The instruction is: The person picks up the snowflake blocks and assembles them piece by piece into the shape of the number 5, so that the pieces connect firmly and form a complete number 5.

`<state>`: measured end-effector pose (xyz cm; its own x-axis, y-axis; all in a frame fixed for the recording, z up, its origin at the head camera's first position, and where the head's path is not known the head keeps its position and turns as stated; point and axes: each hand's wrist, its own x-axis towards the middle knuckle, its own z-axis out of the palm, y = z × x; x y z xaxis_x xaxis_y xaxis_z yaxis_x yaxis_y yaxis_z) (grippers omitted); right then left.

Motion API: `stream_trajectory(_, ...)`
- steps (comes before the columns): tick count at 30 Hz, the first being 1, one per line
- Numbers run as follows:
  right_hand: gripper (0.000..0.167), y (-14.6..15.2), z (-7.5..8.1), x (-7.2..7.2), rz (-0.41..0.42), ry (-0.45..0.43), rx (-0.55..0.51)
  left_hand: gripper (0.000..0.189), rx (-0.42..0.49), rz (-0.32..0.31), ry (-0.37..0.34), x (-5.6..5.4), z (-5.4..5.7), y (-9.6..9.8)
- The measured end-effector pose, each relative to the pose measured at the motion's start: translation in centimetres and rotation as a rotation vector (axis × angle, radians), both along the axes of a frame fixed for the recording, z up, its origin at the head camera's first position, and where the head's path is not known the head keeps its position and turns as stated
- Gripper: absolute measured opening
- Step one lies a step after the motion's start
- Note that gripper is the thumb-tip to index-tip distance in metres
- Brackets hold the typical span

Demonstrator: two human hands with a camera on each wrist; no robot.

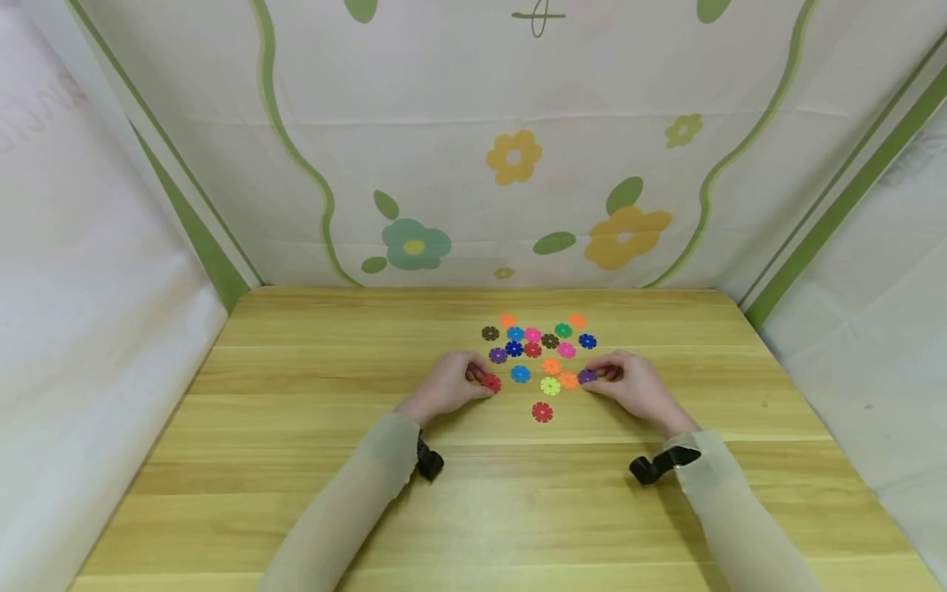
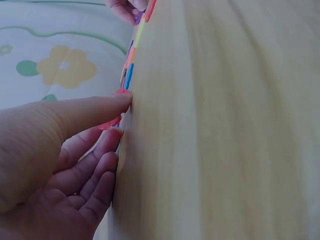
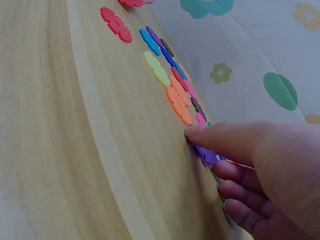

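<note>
My left hand pinches a red notched building disc at the left side of the spread of discs. In the left wrist view the thumb covers part of that red disc. Across from it, my right hand pinches a purple notched disc between thumb and fingers, low over the table. The right wrist view shows this purple disc under the thumb. Just left of it lies an orange disc, touching or nearly touching another orange disc. A yellow-green disc lies beside them.
Several more flat discs lie between and behind the hands, among them a blue disc, a green disc and a brown disc. A second red disc is nearest the front. Flower-printed fabric walls the wooden table.
</note>
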<state>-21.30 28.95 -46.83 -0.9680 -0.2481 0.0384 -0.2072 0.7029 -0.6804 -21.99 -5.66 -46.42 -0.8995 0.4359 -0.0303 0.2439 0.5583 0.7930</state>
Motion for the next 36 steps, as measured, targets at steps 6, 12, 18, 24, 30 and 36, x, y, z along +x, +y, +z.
stream_trajectory(6,0.03,-0.1,0.1,0.0,-0.019,-0.03,-0.042,0.007,0.052,0.011,0.008,0.2,0.0,-0.5)
stream_trajectory(12,0.023,0.0,0.0,-0.1,-0.05,-0.05,-0.073,0.006,0.13,0.045,-0.013,0.4,-0.2,-1.5)
stream_trajectory(18,0.027,0.0,0.2,-0.1,-0.078,-0.124,-0.177,0.007,0.177,0.111,-0.025,0.7,0.2,-2.3)
stream_trajectory(24,0.036,-0.8,0.7,0.1,-0.1,-0.215,-0.281,0.008,0.223,0.127,0.001,1.0,0.9,-2.3)
stream_trajectory(30,0.034,-1.8,0.8,0.2,-0.083,-0.241,-0.322,0.007,0.22,0.121,0.033,1.2,0.9,-2.0)
stream_trajectory(36,0.034,-2.9,0.9,0.1,-0.1,-0.249,-0.366,0.007,0.217,0.1,0.056,1.4,0.9,-1.7)
